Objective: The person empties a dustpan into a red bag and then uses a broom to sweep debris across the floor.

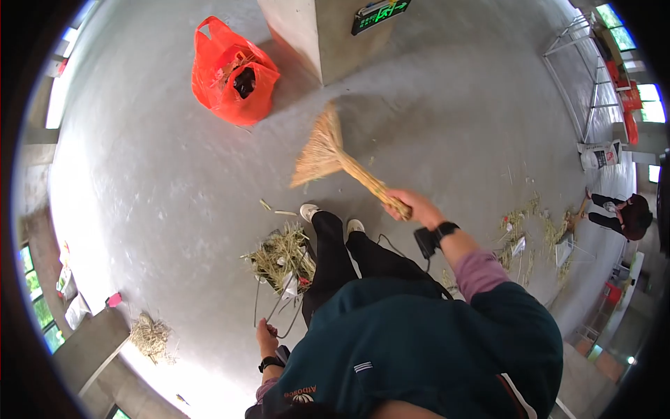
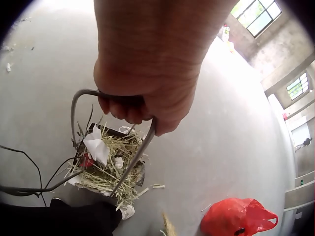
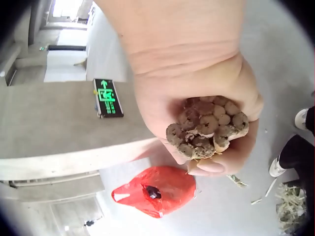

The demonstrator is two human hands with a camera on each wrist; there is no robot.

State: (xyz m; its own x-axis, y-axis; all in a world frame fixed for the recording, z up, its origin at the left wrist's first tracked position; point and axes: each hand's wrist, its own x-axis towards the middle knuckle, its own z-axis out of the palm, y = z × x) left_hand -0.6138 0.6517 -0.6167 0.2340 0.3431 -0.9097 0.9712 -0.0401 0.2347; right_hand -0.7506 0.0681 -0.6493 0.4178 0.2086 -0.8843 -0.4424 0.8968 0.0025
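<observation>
The right hand [image 1: 417, 206] grips a fan-headed, straw-yellow broom [image 1: 340, 160].

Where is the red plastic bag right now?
In the head view, the red plastic bag sits on the floor, upper left, just left of the pillar and beyond the broom in the right hand.

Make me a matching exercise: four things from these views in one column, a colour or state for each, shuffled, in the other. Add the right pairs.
Things
1. Broom
2. Plastic bag
3. Exit sign
4. Grey handle

Colours and states
A. Lit green
B. Gripped by the left hand
C. Gripped by the right hand
D. Red

Right pairs: 1-C, 2-D, 3-A, 4-B.
</observation>
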